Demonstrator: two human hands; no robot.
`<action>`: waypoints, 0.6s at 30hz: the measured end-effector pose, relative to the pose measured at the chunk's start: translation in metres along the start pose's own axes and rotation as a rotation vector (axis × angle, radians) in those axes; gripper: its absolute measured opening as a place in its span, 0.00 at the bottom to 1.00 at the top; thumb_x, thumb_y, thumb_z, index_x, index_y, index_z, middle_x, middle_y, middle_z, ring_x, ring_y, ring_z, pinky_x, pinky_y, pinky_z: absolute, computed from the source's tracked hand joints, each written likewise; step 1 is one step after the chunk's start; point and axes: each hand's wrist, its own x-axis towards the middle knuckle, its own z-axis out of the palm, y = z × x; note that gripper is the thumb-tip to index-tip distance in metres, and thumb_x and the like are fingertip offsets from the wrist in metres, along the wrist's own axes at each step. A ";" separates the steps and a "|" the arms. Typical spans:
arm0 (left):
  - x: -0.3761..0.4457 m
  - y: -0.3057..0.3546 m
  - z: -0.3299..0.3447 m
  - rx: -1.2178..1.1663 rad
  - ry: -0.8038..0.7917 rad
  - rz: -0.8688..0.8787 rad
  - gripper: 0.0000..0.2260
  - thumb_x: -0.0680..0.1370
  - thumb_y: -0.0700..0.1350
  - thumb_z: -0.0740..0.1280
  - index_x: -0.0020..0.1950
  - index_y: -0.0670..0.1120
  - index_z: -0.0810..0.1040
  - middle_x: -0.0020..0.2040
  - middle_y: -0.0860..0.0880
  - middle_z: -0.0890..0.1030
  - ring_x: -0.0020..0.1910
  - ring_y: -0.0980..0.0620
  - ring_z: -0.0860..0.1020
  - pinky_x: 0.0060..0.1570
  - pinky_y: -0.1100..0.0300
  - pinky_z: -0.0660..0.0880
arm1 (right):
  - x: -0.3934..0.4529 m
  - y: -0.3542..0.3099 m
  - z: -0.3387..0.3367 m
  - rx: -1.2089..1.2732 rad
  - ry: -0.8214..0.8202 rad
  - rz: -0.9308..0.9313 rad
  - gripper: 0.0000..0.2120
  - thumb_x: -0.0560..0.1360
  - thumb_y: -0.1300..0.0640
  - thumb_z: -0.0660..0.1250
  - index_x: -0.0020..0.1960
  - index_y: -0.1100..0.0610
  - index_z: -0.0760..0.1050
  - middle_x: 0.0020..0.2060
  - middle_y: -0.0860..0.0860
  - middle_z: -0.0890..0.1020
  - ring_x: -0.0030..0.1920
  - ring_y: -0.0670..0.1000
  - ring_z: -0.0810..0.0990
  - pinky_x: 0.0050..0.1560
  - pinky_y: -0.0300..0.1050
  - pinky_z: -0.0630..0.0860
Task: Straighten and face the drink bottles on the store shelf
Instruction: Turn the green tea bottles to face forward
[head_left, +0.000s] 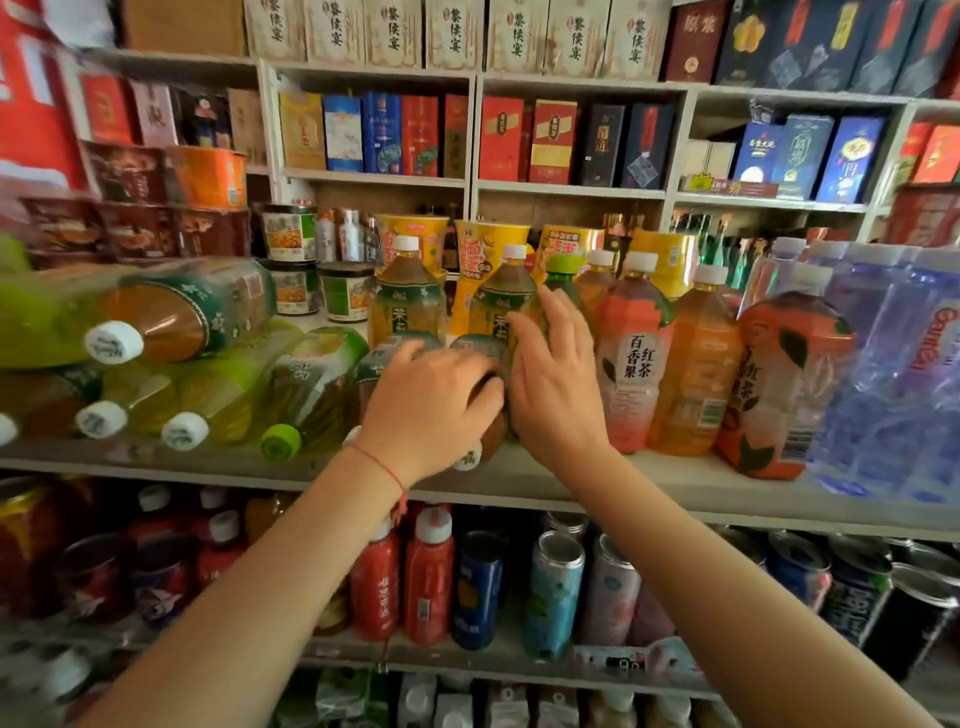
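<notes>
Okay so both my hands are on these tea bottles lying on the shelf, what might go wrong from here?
1. The lying bottle under your left hand sits near the shelf edge, cap outward; it might roll off.
2. Your right hand is close to the upright peach tea bottle; a nudge may topple it.

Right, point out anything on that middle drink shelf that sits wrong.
The green tea bottles at the shelf's left end lie on their sides in a stack, caps toward the aisle, while the peach tea bottle stands upright. Another bottle lies flat under the left hand; the right hand touches it.
</notes>
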 end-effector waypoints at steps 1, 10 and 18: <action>0.003 -0.009 -0.009 0.006 0.008 -0.046 0.22 0.81 0.56 0.50 0.59 0.49 0.81 0.55 0.51 0.84 0.55 0.49 0.79 0.61 0.52 0.67 | -0.006 -0.002 -0.007 0.104 -0.037 -0.050 0.16 0.79 0.61 0.58 0.65 0.63 0.75 0.69 0.62 0.72 0.71 0.60 0.66 0.72 0.54 0.63; -0.003 -0.052 -0.007 -0.130 -0.110 -0.289 0.19 0.83 0.51 0.62 0.74 0.51 0.72 0.74 0.52 0.72 0.72 0.51 0.69 0.68 0.56 0.65 | -0.036 -0.014 -0.005 0.041 -0.434 -0.257 0.43 0.69 0.32 0.71 0.77 0.50 0.62 0.78 0.58 0.60 0.79 0.60 0.53 0.76 0.54 0.54; -0.005 -0.051 -0.006 -0.089 -0.111 -0.293 0.19 0.82 0.51 0.63 0.73 0.48 0.72 0.70 0.48 0.75 0.69 0.48 0.71 0.68 0.51 0.68 | -0.032 -0.024 0.010 0.007 -0.209 -0.227 0.42 0.69 0.30 0.65 0.70 0.61 0.72 0.66 0.62 0.76 0.69 0.64 0.72 0.66 0.62 0.73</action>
